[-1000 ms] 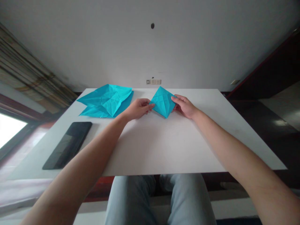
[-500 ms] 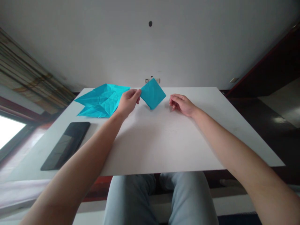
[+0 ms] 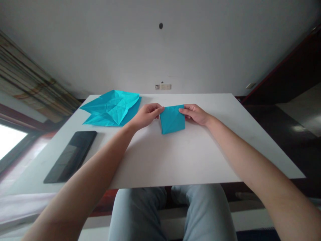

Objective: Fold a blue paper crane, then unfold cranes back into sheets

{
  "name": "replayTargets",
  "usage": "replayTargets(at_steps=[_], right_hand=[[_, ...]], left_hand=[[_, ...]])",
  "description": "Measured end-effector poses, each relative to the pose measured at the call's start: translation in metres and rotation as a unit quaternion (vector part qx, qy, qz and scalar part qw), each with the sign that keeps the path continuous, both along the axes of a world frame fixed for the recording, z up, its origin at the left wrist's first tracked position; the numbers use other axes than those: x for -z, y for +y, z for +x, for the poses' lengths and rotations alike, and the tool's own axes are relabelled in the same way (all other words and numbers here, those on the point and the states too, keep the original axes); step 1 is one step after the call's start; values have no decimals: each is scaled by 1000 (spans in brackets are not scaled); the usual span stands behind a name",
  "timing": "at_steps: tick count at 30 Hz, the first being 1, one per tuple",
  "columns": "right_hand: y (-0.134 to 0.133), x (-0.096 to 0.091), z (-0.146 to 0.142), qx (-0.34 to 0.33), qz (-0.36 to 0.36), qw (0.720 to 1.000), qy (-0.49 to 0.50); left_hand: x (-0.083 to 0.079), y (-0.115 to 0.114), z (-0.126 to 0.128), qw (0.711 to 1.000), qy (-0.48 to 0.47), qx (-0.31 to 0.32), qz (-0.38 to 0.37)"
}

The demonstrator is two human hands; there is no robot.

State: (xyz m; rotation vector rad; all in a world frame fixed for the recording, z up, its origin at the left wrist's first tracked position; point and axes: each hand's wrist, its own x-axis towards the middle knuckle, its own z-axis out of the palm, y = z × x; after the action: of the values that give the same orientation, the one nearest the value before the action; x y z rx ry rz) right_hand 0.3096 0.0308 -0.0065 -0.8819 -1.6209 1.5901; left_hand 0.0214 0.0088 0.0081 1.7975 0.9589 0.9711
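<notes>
While one small folded square (image 3: 172,119) of blue paper lay at the centre of the frame on the table (image 3: 175,157), its upper corners were pinched from both sides: the left corner was gripped by the left hand (image 3: 147,114), the right corner by the right hand (image 3: 195,113). At upper left of the frame, two larger creased blue sheets (image 3: 112,107) were stacked, well apart from the square. One dark tablet (image 3: 71,155) was seen at left, below them. Three wall sockets (image 3: 163,87) were mounted above the table's far edge.
</notes>
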Motion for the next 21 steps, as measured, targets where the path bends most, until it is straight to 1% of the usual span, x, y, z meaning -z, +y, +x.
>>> replayTargets(at_steps=[2,4,7,9,11,13,16,18,21], right_hand=[[2,1,1,5,3,1000,-11],[3,2,2,6,12,1000,-20],[4,2,4,11,29,999,-28],[4,1,5,21,29,999,-19],[3,0,5,34,22,999,-4],[3,-1,4,42,15,999,6],[2,-1,2,26,-4,1000,6],[1,0,0,9,-3,1000,-8],[1,0,-1,7,11,1000,-24]], left_hand=[[2,2,-1,999,18,-21,20],[2,4,-3,997,17,-55,43],[1,8,-8,991,-26,-114,65],[1,10,-9,988,-53,-130,64],[1,10,-9,991,-55,-116,46],[3,8,-6,996,-29,-79,19],[6,3,-1,999,13,-39,-2],[8,0,2,999,24,-36,-2],[11,-3,5,999,13,-40,-21]])
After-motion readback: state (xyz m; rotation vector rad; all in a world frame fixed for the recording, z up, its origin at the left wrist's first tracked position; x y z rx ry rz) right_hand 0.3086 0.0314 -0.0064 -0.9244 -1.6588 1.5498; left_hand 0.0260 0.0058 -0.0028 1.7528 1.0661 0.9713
